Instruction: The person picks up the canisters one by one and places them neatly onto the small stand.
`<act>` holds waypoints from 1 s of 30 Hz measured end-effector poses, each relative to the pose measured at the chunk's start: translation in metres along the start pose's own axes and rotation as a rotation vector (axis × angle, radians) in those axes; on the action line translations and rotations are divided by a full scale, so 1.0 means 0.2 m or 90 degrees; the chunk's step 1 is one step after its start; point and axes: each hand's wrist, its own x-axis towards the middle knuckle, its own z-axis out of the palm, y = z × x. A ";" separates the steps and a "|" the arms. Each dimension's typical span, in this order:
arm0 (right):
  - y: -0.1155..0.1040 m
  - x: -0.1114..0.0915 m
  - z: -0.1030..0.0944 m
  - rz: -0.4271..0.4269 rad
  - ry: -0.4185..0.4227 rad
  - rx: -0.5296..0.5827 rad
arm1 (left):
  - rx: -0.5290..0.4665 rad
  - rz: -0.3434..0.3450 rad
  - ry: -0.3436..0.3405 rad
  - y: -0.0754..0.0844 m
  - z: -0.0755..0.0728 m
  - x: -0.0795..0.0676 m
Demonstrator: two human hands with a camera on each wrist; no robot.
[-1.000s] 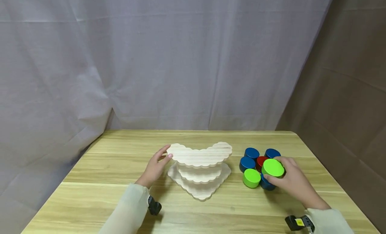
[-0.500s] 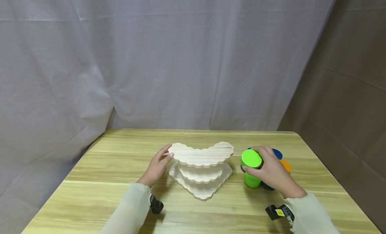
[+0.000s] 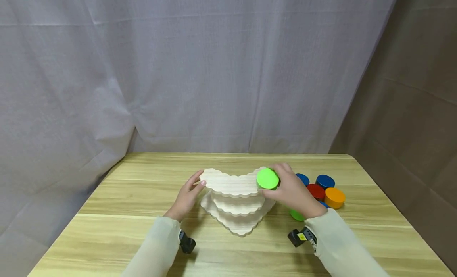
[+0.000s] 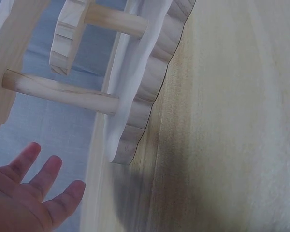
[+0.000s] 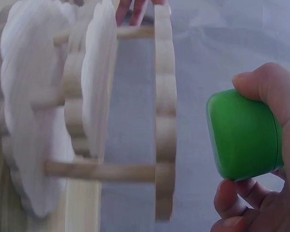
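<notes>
A pale wooden three-tier stand (image 3: 228, 185) with scalloped edges stands mid-table; dowels (image 4: 63, 94) join its boards. My left hand (image 3: 183, 199) holds the left end of the top board between thumb and index finger. The other fingers (image 4: 48, 176) are spread away from the wood in the left wrist view. My right hand (image 3: 294, 191) grips a bright green round tin (image 3: 267, 178) by its sides, over the right end of the top board. The right wrist view shows a gap between the green tin (image 5: 244, 135) and that board (image 5: 165, 111).
Right of the stand, a cluster of round tins sits on the table: a red tin (image 3: 315, 191), an orange tin (image 3: 335, 197), several blue tins (image 3: 325, 181) and another green tin (image 3: 297, 215), partly behind my right wrist. A grey curtain (image 3: 228, 70) hangs behind the wooden table (image 3: 160, 166).
My right hand has lifted the green tin from the cluster and carried it left, over the top board's right end. The orange tin has come into sight. My left hand stays on the stand.
</notes>
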 end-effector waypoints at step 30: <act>-0.27 0.25 0.33 -0.067 -0.052 0.001 | 0.246 0.112 0.053 -0.02 0.00 -0.01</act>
